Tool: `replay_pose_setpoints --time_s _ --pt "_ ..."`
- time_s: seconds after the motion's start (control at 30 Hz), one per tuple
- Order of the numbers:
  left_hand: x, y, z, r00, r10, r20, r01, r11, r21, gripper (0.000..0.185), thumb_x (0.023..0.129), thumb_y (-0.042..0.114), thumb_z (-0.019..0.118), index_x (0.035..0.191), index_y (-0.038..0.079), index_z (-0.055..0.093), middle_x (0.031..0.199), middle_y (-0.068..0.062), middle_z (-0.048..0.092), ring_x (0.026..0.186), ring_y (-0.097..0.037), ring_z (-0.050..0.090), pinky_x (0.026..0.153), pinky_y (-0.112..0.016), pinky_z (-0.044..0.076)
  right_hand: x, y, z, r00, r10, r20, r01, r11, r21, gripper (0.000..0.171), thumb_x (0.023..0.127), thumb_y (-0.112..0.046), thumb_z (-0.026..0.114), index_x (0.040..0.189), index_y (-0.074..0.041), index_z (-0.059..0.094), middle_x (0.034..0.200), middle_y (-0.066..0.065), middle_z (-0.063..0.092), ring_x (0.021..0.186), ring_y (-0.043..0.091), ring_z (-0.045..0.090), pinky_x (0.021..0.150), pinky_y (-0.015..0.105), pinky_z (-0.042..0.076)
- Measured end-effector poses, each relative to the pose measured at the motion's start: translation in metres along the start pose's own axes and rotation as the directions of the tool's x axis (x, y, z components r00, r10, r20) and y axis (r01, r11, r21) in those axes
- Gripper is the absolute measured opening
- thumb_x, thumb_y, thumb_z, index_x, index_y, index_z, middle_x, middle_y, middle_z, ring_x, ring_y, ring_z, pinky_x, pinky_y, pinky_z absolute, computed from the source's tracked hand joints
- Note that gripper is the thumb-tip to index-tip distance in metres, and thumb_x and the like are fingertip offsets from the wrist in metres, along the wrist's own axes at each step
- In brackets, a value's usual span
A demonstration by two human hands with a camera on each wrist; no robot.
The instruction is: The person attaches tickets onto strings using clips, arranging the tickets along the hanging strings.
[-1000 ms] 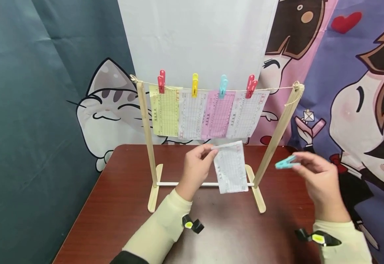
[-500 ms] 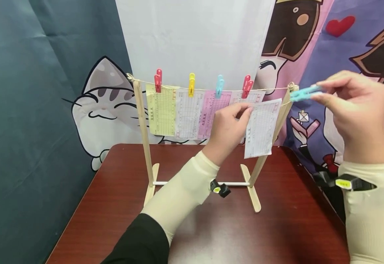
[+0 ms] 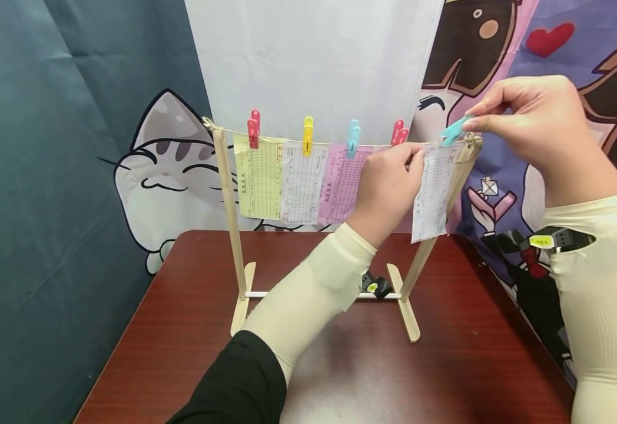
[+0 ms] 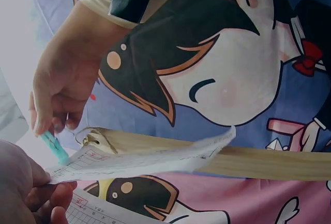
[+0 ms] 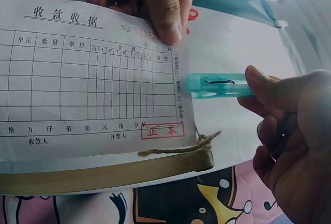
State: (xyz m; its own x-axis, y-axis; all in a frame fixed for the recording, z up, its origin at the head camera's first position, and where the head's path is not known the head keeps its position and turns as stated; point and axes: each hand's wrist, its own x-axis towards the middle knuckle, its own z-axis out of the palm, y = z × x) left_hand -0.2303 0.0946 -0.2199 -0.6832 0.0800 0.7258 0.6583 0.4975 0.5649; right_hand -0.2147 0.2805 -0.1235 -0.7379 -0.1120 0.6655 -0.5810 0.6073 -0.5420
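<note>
- The left hand (image 3: 388, 188) has risen from low over the surface to the string (image 3: 335, 143), carrying the white receipt (image 3: 433, 191) up with it; the receipt's top edge now lies at the string beside the rack's right post (image 3: 446, 200).
- The right hand (image 3: 536, 118) has lifted the turquoise clothespin (image 3: 454, 131) from beside that post's lower part to just above the receipt's top corner, tip angled down.
</note>
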Motion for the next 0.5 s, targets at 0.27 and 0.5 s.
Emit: replay_pose_setpoints --time_s 0.27,0.5 --pt "0.0047 0.0035 0.0031 0.999 -0.039 0.016 0.039 0.999 0.028 0.022 0.098 0.028 0.059 0.112 0.019 0.075 0.096 0.010 0.073 0.083 0.002 0.065 0.068 -0.006 0.045 0.0066 0.0040 0.0027 0.994 0.055 0.090 -0.046 0.994 -0.102 0.020 0.078 -0.012 0.084 0.091 -0.001 0.074 0.078 -0.008 0.067 0.064 0.012 0.051 0.048 0.014 0.038" --pt "0.0054 0.0025 0.0079 0.997 -0.073 0.040 0.073 0.997 0.015 0.025 0.099 0.032 0.058 0.116 0.022 0.073 0.101 0.011 0.073 0.090 0.000 0.066 0.076 -0.008 0.048 0.0003 0.0067 0.0051 0.984 0.029 0.176 0.034 0.938 -0.344 0.036 0.081 -0.028 0.081 0.113 -0.014 0.073 0.086 -0.002 0.061 0.084 0.013 0.048 0.061 0.016 0.039"
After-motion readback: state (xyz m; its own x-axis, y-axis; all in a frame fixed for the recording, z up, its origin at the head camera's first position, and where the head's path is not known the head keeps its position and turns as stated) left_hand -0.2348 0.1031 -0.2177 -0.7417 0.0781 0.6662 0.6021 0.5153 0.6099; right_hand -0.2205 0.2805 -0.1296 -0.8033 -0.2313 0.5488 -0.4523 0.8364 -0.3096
